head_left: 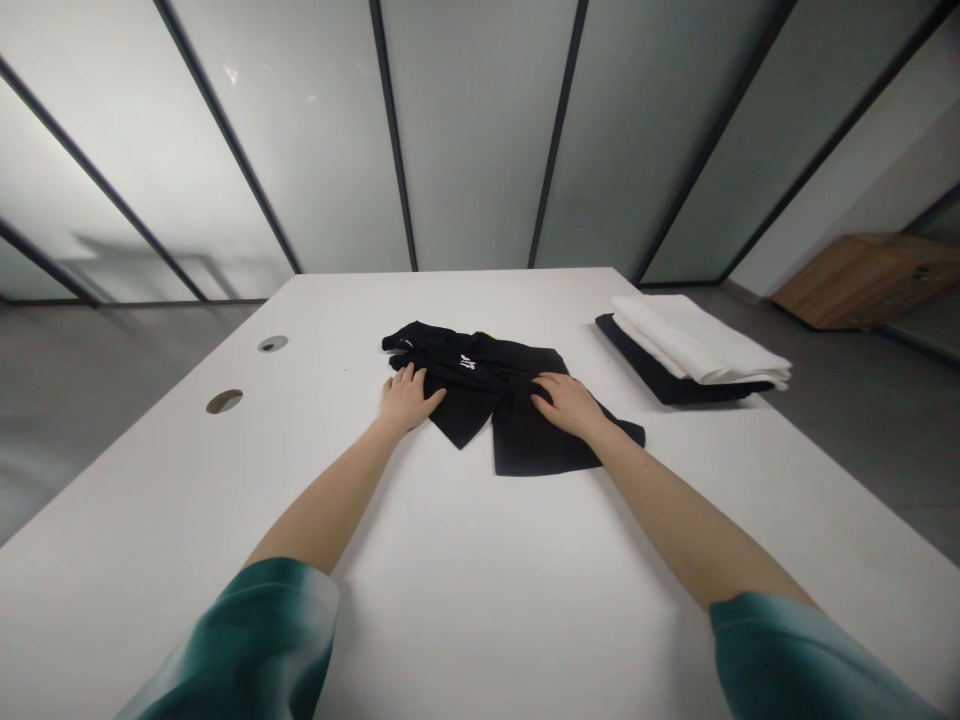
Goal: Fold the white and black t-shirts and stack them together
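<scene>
A crumpled black garment point(532, 435) lies on the white table point(465, 570), with a small white print and a bit of yellow at its far edge. Two flaps of it point toward me; whether it is shorts or a shirt I cannot tell. My left hand point(407, 398) rests on its left side, fingers spread and palm down. On its right part my right hand point(568, 402) lies flat, fingers stretched out over the cloth. Neither hand grips the fabric visibly.
To the right, a folded white cloth point(697, 338) lies on a folded black cloth point(667, 385) near the table's right edge. Two round holes point(225, 401) pierce the tabletop at left. Frosted glass panels point(472, 130) stand behind, and a wooden cabinet point(862, 280) is at far right.
</scene>
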Motion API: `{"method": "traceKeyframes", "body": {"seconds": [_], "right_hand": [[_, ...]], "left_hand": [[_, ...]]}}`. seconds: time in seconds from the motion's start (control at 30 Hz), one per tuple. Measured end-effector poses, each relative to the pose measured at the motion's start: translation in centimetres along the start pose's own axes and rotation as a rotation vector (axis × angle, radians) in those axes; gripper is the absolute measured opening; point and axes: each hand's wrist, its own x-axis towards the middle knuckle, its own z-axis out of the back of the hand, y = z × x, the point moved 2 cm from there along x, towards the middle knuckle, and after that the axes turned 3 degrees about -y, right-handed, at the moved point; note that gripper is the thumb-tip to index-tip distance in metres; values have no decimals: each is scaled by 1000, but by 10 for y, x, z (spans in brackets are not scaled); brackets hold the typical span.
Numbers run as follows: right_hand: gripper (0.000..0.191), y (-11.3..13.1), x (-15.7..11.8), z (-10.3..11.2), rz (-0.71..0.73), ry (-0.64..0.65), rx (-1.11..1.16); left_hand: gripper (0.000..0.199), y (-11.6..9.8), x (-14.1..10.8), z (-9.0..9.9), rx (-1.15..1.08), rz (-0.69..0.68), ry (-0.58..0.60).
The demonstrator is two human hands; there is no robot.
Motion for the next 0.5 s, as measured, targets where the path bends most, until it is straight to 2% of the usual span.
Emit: {"method": "traceKeyframes", "body": {"seconds": [0.5], "right_hand": [[39,-6,2,-6,2,-11,36]], "left_hand": [[71,-3,-1,2,12,13,4]]}}
